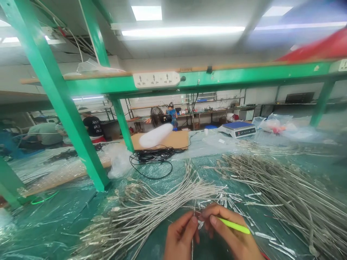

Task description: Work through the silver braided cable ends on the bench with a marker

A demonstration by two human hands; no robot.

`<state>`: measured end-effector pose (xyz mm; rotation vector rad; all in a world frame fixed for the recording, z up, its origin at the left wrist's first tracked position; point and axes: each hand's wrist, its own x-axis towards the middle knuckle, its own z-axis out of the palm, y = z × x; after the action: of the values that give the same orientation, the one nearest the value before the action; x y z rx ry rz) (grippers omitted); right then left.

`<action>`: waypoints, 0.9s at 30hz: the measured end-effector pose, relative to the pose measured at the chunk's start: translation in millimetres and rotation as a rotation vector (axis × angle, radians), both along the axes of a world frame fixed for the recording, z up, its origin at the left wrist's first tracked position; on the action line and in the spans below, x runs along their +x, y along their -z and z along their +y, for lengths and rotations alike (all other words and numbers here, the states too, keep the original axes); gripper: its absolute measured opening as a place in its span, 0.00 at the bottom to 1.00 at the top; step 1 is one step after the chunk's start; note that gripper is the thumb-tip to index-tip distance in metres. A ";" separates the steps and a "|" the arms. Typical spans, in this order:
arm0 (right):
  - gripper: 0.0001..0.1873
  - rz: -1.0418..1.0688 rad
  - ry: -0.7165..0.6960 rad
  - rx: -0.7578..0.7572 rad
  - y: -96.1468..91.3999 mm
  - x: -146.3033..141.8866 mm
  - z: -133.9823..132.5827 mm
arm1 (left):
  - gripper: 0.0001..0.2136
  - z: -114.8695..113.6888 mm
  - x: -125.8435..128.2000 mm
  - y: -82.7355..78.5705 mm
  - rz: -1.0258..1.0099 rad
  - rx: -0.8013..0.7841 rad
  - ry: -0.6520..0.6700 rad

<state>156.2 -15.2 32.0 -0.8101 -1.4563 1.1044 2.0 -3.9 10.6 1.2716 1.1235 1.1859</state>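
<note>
1. Pinching cable (194,206) in left hand (182,234), over green table (67,213), near 2 cable piles (168,198).
2. Gripping yellow tool (235,226) in right hand (227,227).
3. Facing scale (238,129), green frame (230,79) and lamplit room.

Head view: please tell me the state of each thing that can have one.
Left hand, pinching a thin silvery cable
Right hand, holding a slim neon-yellow tool
Silvery cable bundle at left, fanned out
Silvery cable pile at right, loosely overlapping
Thin black cables, loosely coiled
White rectangular power strip, visible sockets unplugged
Long white ceiling light, lit
Blue-topped white scale, display unreadable
Round black fan, running or not unclear
</note>
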 end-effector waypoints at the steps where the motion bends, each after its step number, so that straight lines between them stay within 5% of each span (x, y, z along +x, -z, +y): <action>1: 0.17 0.002 0.016 0.004 1.2 0.1 0.6 | 0.17 1.4 0.2 2.6 -0.008 0.009 -0.013; 14: 0.13 0.010 0.082 0.013 2.5 0.7 0.3 | 0.15 -3.2 2.0 -2.5 -0.041 -0.007 0.058; 27: 0.13 -0.074 0.126 0.056 11.2 2.6 3.6 | 0.19 6.2 2.3 14.4 -0.032 0.027 -0.029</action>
<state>158.9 -11.6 20.9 -0.8990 -1.4701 0.9436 4.4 2.3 -3.8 1.2561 1.1093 1.2430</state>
